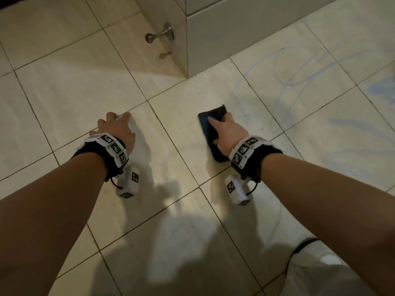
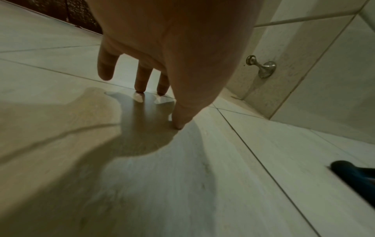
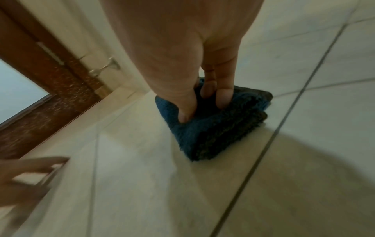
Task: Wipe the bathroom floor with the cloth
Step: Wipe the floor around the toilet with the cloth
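A folded dark blue cloth [image 1: 205, 122] [image 3: 213, 136] lies flat on the pale tiled bathroom floor [image 1: 171, 116]. My right hand [image 1: 226, 129] [image 3: 182, 64] presses down on it, index finger stretched across its top, thumb and other fingertips pushed into the pile. My left hand [image 1: 115, 127] [image 2: 172, 56] is about one tile to the left, propped on the floor on spread fingertips and holding nothing. The cloth's end [image 2: 357, 174] shows at the right edge of the left wrist view. Blue scribbled marks [image 1: 299, 71] cover the tiles to the right of the cloth.
A tiled wall corner [image 1: 213, 39] juts out beyond the cloth, with a metal door stop [image 1: 160, 35] [image 2: 261, 66] on its left face. A brown wooden door frame [image 3: 50, 80] stands to the left. My knee in light trousers [image 1: 320, 270] is at the lower right.
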Demonstrator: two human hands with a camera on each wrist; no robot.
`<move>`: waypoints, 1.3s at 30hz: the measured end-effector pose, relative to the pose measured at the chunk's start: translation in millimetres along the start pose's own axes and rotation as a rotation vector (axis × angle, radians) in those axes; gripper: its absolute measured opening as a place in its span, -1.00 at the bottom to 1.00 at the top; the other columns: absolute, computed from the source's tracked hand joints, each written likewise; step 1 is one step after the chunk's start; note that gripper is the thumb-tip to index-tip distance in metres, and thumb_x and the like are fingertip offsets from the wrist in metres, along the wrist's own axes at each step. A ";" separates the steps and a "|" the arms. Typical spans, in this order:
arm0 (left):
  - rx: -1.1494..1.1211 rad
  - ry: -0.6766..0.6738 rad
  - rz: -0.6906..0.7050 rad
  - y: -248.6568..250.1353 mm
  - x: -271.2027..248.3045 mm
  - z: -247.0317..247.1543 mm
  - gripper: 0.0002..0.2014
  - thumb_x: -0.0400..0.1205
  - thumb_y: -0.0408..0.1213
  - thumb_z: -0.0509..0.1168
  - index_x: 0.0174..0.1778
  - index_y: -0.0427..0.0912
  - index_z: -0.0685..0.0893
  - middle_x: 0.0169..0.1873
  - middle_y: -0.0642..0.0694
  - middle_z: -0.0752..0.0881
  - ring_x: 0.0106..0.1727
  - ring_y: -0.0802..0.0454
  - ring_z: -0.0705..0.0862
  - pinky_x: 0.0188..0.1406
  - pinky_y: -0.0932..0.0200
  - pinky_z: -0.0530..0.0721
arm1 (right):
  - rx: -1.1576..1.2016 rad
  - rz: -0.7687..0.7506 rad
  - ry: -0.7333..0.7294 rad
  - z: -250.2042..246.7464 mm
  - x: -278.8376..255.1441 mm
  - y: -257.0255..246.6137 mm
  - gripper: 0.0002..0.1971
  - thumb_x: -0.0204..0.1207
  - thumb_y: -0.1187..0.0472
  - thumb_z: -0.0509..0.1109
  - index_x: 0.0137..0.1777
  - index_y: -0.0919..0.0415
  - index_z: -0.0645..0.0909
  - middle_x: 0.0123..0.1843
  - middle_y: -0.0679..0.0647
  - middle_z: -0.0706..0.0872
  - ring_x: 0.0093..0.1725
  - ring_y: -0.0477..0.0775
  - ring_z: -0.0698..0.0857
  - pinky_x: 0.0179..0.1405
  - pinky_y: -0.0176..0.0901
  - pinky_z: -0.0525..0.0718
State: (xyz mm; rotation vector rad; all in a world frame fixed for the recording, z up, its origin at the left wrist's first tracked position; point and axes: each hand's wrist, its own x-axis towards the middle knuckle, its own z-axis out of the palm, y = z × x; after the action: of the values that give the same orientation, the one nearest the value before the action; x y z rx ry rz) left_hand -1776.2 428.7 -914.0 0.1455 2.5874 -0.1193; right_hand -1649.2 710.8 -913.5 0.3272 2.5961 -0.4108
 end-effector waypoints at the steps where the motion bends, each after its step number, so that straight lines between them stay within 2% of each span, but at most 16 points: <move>1: 0.004 -0.002 0.001 0.0 0.3 -0.6 -0.44 0.60 -0.13 0.22 0.53 0.15 0.25 0.49 -0.13 0.26 0.40 -0.32 0.35 0.23 -0.33 0.54 | 0.018 0.026 0.006 -5.1 2.2 12.5 -0.28 0.63 0.17 0.36 0.73 -0.06 0.13 0.55 0.24 0.23 0.21 0.32 0.63 0.21 0.05 0.65; 6: 0.017 0.000 -0.011 3.8 -1.2 -1.8 -0.48 0.59 -0.16 0.21 0.49 0.13 0.27 0.45 -0.16 0.29 0.38 -0.34 0.36 0.22 -0.34 0.55 | 0.074 0.163 0.031 -23.4 5.2 68.8 -0.27 0.63 0.17 0.39 0.73 -0.08 0.14 0.58 0.26 0.19 0.22 0.34 0.63 0.30 0.02 0.59; 11: -0.013 -0.001 -0.025 6.4 -4.1 -2.3 -0.49 0.56 -0.22 0.21 0.44 0.10 0.32 0.46 -0.14 0.29 0.38 -0.33 0.33 0.25 -0.35 0.52 | 0.093 0.279 0.040 -26.7 -1.9 104.4 -0.27 0.63 0.23 0.35 0.71 -0.20 0.14 0.55 0.23 0.19 0.22 0.34 0.62 0.26 -0.01 0.61; 14: -0.029 0.023 -0.025 9.3 -7.3 -1.9 -0.47 0.52 -0.26 0.21 0.44 0.08 0.34 0.45 -0.15 0.31 0.38 -0.32 0.32 0.27 -0.36 0.48 | 0.075 0.318 0.053 -24.0 -5.6 102.2 -0.26 0.62 0.31 0.26 0.71 -0.23 0.13 0.53 0.20 0.20 0.30 0.33 0.54 0.21 0.01 0.61; 17: -0.009 0.076 0.023 21.7 -9.5 -2.5 -0.44 0.47 -0.24 0.26 0.41 0.10 0.35 0.42 -0.14 0.35 0.36 -0.30 0.35 0.23 -0.37 0.45 | 0.076 0.331 0.069 -21.5 -7.8 95.4 -0.27 0.60 0.33 0.20 0.72 -0.20 0.11 0.54 0.21 0.19 0.32 0.35 0.50 0.24 0.09 0.62; 20: -0.037 0.124 0.110 40.8 -8.9 -2.2 -0.39 0.49 -0.10 0.30 0.49 0.14 0.31 0.49 -0.11 0.34 0.41 -0.28 0.35 0.24 -0.35 0.44 | 0.085 0.328 0.107 -17.1 -5.4 93.5 -0.31 0.63 0.27 0.19 0.72 -0.16 0.11 0.52 0.24 0.20 0.30 0.37 0.48 0.24 0.08 0.60; 22: -0.080 0.155 0.146 55.1 -7.6 -2.5 -0.36 0.52 -0.01 0.30 0.55 0.16 0.29 0.52 -0.08 0.32 0.45 -0.25 0.33 0.23 -0.32 0.43 | 0.095 0.317 0.125 -14.9 -2.0 93.8 -0.38 0.70 0.16 0.19 0.72 -0.14 0.13 0.52 0.25 0.20 0.31 0.39 0.48 0.26 0.08 0.56; 25: -0.076 0.199 0.202 73.8 -3.1 -5.3 -0.35 0.52 0.06 0.33 0.55 0.16 0.31 0.54 -0.07 0.30 0.46 -0.24 0.30 0.24 -0.31 0.43 | 0.110 0.306 0.138 -13.1 2.5 96.2 -0.44 0.75 0.09 0.16 0.72 -0.12 0.15 0.53 0.27 0.20 0.29 0.41 0.51 0.28 0.08 0.53; 30: -0.078 0.111 0.202 80.1 9.9 -2.3 -0.27 0.50 0.07 0.41 0.58 0.18 0.30 0.59 -0.01 0.21 0.52 -0.21 0.21 0.29 -0.32 0.45 | 0.087 0.278 0.176 -10.3 11.2 95.4 -0.45 0.74 0.13 0.14 0.72 -0.10 0.16 0.48 0.27 0.24 0.23 0.37 0.53 0.18 0.10 0.58; 34: -0.062 0.109 0.193 78.9 13.4 1.3 -0.28 0.51 0.07 0.41 0.58 0.19 0.30 0.59 0.02 0.20 0.53 -0.18 0.19 0.23 -0.29 0.47 | 0.081 0.242 0.201 -17.0 34.1 85.3 -0.45 0.75 0.12 0.15 0.72 -0.09 0.17 0.48 0.29 0.25 0.21 0.38 0.53 0.13 0.07 0.55; 39: -0.048 0.093 0.178 81.6 16.4 -0.1 -0.28 0.48 0.07 0.42 0.56 0.20 0.31 0.56 0.01 0.21 0.50 -0.18 0.20 0.12 -0.23 0.50 | 0.112 0.255 0.191 -40.8 80.8 71.4 -0.45 0.75 0.10 0.16 0.72 -0.13 0.18 0.60 0.29 0.14 0.24 0.44 0.54 0.20 0.06 0.55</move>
State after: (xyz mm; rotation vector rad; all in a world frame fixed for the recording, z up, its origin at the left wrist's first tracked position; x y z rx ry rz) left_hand -1779.8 510.8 -927.0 0.3709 2.6526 0.0157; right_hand -1714.1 803.4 -936.0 0.7601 2.6723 -0.4534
